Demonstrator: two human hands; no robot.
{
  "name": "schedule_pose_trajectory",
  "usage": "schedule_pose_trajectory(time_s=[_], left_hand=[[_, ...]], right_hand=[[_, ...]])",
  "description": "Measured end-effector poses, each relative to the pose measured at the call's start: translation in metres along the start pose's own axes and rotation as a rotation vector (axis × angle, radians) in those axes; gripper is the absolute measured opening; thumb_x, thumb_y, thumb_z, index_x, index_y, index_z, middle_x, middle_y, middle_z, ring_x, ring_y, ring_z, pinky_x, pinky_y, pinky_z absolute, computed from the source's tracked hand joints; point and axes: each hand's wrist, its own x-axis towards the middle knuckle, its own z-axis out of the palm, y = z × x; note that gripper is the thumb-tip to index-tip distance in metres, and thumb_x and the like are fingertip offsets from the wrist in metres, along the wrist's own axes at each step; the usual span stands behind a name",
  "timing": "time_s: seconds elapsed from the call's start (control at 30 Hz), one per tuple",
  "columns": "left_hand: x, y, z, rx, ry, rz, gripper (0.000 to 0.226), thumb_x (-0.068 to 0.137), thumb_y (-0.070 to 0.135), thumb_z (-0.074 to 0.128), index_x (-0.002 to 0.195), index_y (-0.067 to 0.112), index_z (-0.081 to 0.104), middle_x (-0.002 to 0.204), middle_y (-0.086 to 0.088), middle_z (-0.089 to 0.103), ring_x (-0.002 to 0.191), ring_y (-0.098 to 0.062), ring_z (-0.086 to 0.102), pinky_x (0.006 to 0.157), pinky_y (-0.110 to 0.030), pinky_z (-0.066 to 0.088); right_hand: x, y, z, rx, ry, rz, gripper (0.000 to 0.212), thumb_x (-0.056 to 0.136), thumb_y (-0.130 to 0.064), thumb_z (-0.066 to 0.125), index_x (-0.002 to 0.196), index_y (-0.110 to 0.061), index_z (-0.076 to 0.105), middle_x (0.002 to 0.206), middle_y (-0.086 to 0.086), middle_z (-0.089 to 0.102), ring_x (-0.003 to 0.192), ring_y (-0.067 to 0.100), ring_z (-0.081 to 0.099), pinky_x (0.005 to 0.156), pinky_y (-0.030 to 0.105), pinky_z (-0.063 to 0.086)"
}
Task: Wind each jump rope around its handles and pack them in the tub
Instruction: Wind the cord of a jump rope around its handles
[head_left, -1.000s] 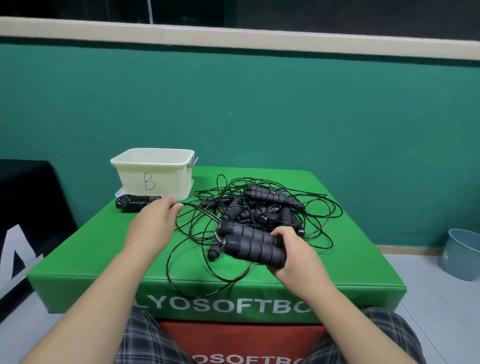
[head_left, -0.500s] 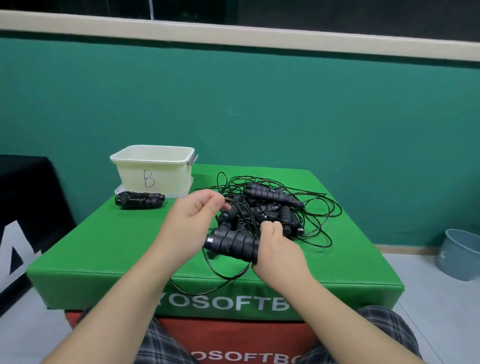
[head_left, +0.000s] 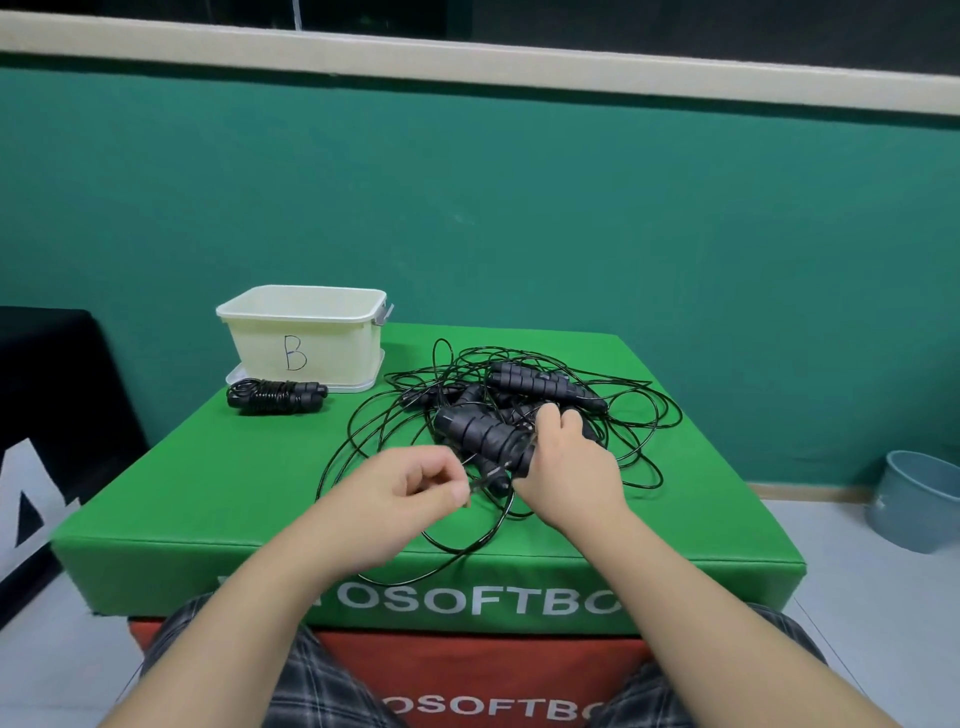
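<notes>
My right hand (head_left: 563, 467) grips a pair of black ribbed handles (head_left: 480, 434), held together and pointing up to the left. My left hand (head_left: 415, 486) pinches the thin black cord (head_left: 480, 480) just beside the handles' near end. Behind them lies a tangled heap of black jump ropes (head_left: 545, 387) with several more handles. One wound rope bundle (head_left: 275, 396) lies on the box in front of the cream tub (head_left: 304, 332) marked "B". The tub's inside is hidden from this angle.
Everything sits on a green soft box (head_left: 218, 493) stacked on a red one (head_left: 467, 670). Loose cord loops (head_left: 457, 551) reach the box's front edge. A black mat (head_left: 47, 395) stands at the left. On the floor at the right is a blue-grey bucket (head_left: 919, 499).
My right hand turned the handles and lifted them toward the heap. My left hand came back from the bundle by the tub and now pinches the cord near the handles.
</notes>
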Motion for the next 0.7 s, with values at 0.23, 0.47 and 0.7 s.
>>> schedule_pose_trajectory(time_s=[0.23, 0.47, 0.7], left_hand=[[-0.003, -0.016, 0.013, 0.256, -0.295, -0.282, 0.014, 0.097, 0.024, 0.045, 0.085, 0.022, 0.038, 0.078, 0.004, 0.068, 0.053, -0.010, 0.055, 0.051, -0.026, 0.039], [0.005, -0.031, 0.019, 0.321, -0.315, -0.389, 0.013, 0.094, 0.032, 0.052, 0.087, 0.027, 0.042, 0.083, 0.001, 0.073, 0.053, -0.014, 0.052, 0.049, -0.025, 0.038], [0.035, -0.002, 0.044, -0.046, 0.123, -0.286, 0.034, 0.099, 0.041, 0.037, 0.088, 0.017, 0.058, 0.064, 0.007, 0.061, 0.046, -0.012, 0.050, 0.048, -0.022, 0.037]], right_hand=[[-0.003, 0.002, -0.005, 0.049, -0.009, -0.010, 0.075, 0.085, -0.040, 0.062, 0.145, -0.042, 0.017, 0.115, 0.004, 0.036, 0.069, 0.025, 0.048, 0.061, 0.030, 0.037], [-0.005, -0.004, -0.003, 0.055, 0.019, -0.033, 0.053, 0.086, -0.036, 0.061, 0.134, -0.036, 0.040, 0.122, 0.005, 0.037, 0.082, 0.027, 0.063, 0.062, 0.028, 0.036], [-0.009, -0.015, 0.002, -0.046, 0.094, -0.123, 0.046, 0.072, -0.028, 0.076, 0.105, -0.014, 0.048, 0.105, 0.009, 0.048, 0.063, 0.025, 0.063, 0.042, 0.027, 0.022]])
